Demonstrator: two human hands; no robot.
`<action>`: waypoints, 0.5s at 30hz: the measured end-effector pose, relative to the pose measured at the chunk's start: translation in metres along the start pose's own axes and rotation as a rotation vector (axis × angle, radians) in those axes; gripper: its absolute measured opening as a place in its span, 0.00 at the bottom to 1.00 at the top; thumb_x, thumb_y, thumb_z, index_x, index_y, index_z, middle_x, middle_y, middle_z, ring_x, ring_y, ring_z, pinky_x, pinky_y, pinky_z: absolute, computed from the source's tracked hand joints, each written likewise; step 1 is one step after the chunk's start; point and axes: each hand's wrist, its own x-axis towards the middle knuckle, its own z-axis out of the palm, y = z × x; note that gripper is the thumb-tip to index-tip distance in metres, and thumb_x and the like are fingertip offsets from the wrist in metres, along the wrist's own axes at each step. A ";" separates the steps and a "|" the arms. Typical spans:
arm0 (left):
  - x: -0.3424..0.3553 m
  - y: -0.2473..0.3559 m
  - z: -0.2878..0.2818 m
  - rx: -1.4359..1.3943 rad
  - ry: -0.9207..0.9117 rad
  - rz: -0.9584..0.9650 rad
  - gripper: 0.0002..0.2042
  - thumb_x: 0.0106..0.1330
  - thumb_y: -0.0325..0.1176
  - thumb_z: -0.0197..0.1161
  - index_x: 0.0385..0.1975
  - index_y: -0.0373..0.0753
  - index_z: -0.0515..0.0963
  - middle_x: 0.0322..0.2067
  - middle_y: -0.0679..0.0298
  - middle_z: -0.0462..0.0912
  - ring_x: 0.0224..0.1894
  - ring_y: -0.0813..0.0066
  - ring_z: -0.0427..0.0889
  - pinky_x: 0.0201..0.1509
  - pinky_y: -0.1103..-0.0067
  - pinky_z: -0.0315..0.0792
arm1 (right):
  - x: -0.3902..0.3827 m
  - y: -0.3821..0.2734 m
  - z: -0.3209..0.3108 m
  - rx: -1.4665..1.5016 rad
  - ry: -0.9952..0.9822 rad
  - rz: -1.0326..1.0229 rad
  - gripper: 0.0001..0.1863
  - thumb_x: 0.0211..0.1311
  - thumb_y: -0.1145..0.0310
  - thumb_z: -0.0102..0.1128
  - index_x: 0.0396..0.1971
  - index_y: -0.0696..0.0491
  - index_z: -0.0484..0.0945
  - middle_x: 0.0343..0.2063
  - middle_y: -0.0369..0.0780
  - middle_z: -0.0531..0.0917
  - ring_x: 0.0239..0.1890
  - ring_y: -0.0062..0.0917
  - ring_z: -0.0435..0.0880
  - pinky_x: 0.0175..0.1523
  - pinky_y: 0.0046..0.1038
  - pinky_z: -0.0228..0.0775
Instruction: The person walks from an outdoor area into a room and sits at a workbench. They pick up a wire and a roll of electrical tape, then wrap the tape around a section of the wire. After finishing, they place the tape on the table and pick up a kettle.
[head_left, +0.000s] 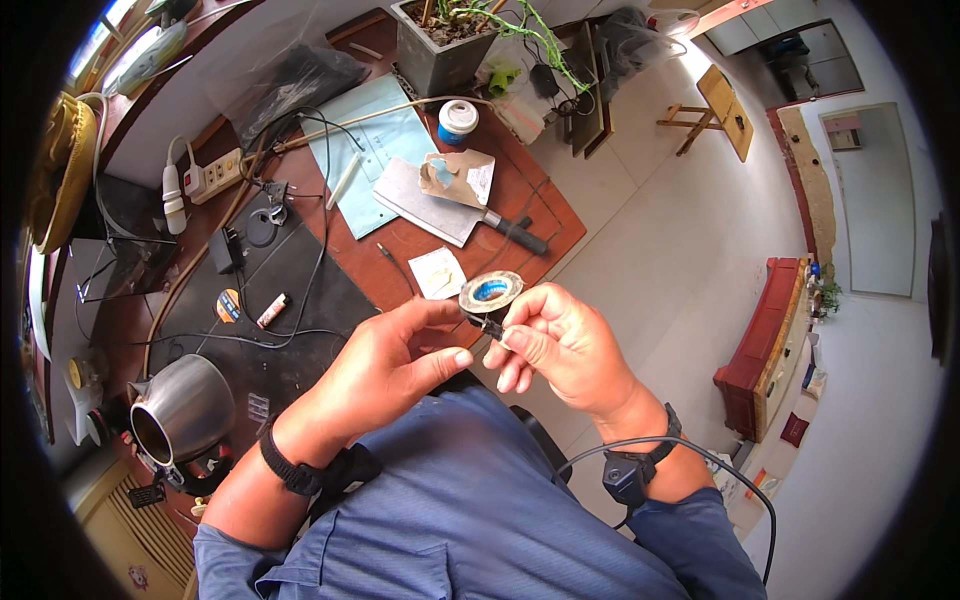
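Note:
My right hand (545, 345) pinches a small dark piece (492, 326) in front of my body, just beneath a pale ring-shaped roll with a blue inner ring (490, 291). My left hand (405, 355) is beside it, thumb stretched out and index fingertip at or near the roll's left edge; I cannot tell if it touches. Just beyond lie a small white paper square (437, 272) and, higher on the desk, a cleaver (420, 215) with torn brown paper (460, 178) on its blade.
The desk (555, 220) holds a cup (457, 122), blue papers (340, 135), a power strip (215, 173), cables and a steel kettle (195, 405). A potted plant (440, 55) stands behind. Rightward are a folding stool (725, 110) and red cabinet (755, 355). A cable loops from my right wrist.

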 end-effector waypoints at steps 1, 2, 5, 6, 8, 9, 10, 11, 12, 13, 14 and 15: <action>0.003 -0.003 0.001 -0.031 0.006 0.028 0.23 0.75 0.31 0.70 0.65 0.28 0.74 0.56 0.60 0.85 0.60 0.72 0.83 0.67 0.71 0.77 | 0.000 -0.002 0.000 0.018 0.000 0.010 0.09 0.81 0.68 0.59 0.48 0.57 0.73 0.35 0.47 0.89 0.30 0.26 0.90 0.33 0.23 0.84; 0.006 -0.003 0.002 -0.066 -0.011 0.046 0.25 0.74 0.31 0.71 0.67 0.28 0.73 0.58 0.58 0.83 0.61 0.70 0.82 0.67 0.71 0.77 | -0.001 -0.004 -0.001 0.035 0.003 0.019 0.09 0.81 0.67 0.58 0.49 0.57 0.73 0.35 0.47 0.89 0.29 0.26 0.90 0.32 0.23 0.83; 0.011 -0.005 0.004 -0.158 -0.033 0.089 0.31 0.73 0.31 0.72 0.71 0.27 0.68 0.63 0.53 0.80 0.63 0.67 0.82 0.67 0.71 0.78 | -0.001 -0.009 -0.006 0.087 0.019 0.061 0.11 0.81 0.65 0.59 0.50 0.57 0.75 0.35 0.47 0.89 0.27 0.27 0.90 0.31 0.23 0.82; 0.012 -0.007 0.005 -0.179 -0.022 0.098 0.32 0.73 0.31 0.72 0.72 0.28 0.67 0.63 0.53 0.80 0.64 0.67 0.81 0.67 0.71 0.78 | -0.001 -0.011 -0.008 0.105 0.025 0.078 0.12 0.81 0.64 0.59 0.50 0.57 0.75 0.35 0.47 0.89 0.27 0.27 0.90 0.30 0.23 0.82; 0.015 -0.009 0.007 -0.233 -0.003 0.093 0.32 0.73 0.31 0.72 0.73 0.28 0.66 0.63 0.53 0.80 0.63 0.67 0.81 0.67 0.71 0.77 | 0.000 -0.011 -0.010 0.167 0.003 0.110 0.13 0.81 0.63 0.60 0.51 0.57 0.76 0.34 0.47 0.89 0.26 0.27 0.89 0.30 0.22 0.81; 0.017 -0.009 0.008 -0.265 0.006 0.080 0.32 0.74 0.31 0.72 0.73 0.29 0.66 0.63 0.54 0.80 0.63 0.68 0.82 0.67 0.71 0.77 | 0.000 -0.011 -0.010 0.197 -0.008 0.126 0.13 0.81 0.63 0.60 0.52 0.57 0.76 0.34 0.47 0.89 0.25 0.27 0.89 0.29 0.22 0.81; 0.019 -0.009 0.009 -0.298 0.015 0.067 0.31 0.74 0.31 0.72 0.73 0.29 0.67 0.63 0.55 0.80 0.62 0.68 0.82 0.67 0.71 0.77 | 0.000 -0.011 -0.011 0.229 -0.024 0.147 0.13 0.80 0.63 0.60 0.52 0.58 0.76 0.34 0.48 0.89 0.25 0.27 0.89 0.29 0.22 0.81; 0.020 -0.008 0.010 -0.322 -0.015 0.075 0.30 0.74 0.31 0.72 0.72 0.30 0.68 0.62 0.56 0.80 0.61 0.69 0.82 0.66 0.72 0.77 | 0.001 -0.010 -0.011 0.260 -0.040 0.169 0.14 0.80 0.63 0.60 0.52 0.58 0.76 0.34 0.48 0.89 0.25 0.27 0.89 0.29 0.22 0.81; 0.021 -0.007 0.010 -0.346 -0.045 0.082 0.29 0.74 0.31 0.71 0.71 0.30 0.69 0.60 0.57 0.80 0.60 0.71 0.82 0.65 0.73 0.78 | 0.001 -0.009 -0.011 0.292 -0.056 0.190 0.14 0.80 0.63 0.61 0.53 0.58 0.76 0.35 0.48 0.89 0.25 0.27 0.89 0.29 0.21 0.80; 0.022 -0.007 0.010 -0.370 -0.075 0.090 0.28 0.74 0.31 0.71 0.70 0.31 0.70 0.59 0.58 0.81 0.58 0.72 0.82 0.64 0.74 0.78 | 0.001 -0.009 -0.011 0.298 -0.061 0.189 0.14 0.80 0.63 0.61 0.53 0.58 0.77 0.35 0.47 0.89 0.25 0.27 0.89 0.29 0.22 0.80; 0.022 -0.007 0.010 -0.361 -0.076 0.077 0.27 0.74 0.31 0.71 0.69 0.31 0.71 0.59 0.59 0.81 0.57 0.73 0.82 0.62 0.75 0.78 | 0.002 -0.008 -0.012 0.305 -0.068 0.187 0.14 0.80 0.63 0.61 0.53 0.58 0.77 0.35 0.47 0.89 0.25 0.27 0.89 0.29 0.22 0.80; 0.022 -0.009 0.009 -0.352 -0.077 0.064 0.26 0.75 0.31 0.71 0.69 0.32 0.72 0.58 0.60 0.81 0.56 0.75 0.82 0.60 0.76 0.79 | 0.002 -0.008 -0.013 0.312 -0.075 0.186 0.14 0.80 0.63 0.61 0.53 0.58 0.77 0.35 0.47 0.89 0.26 0.27 0.89 0.29 0.22 0.80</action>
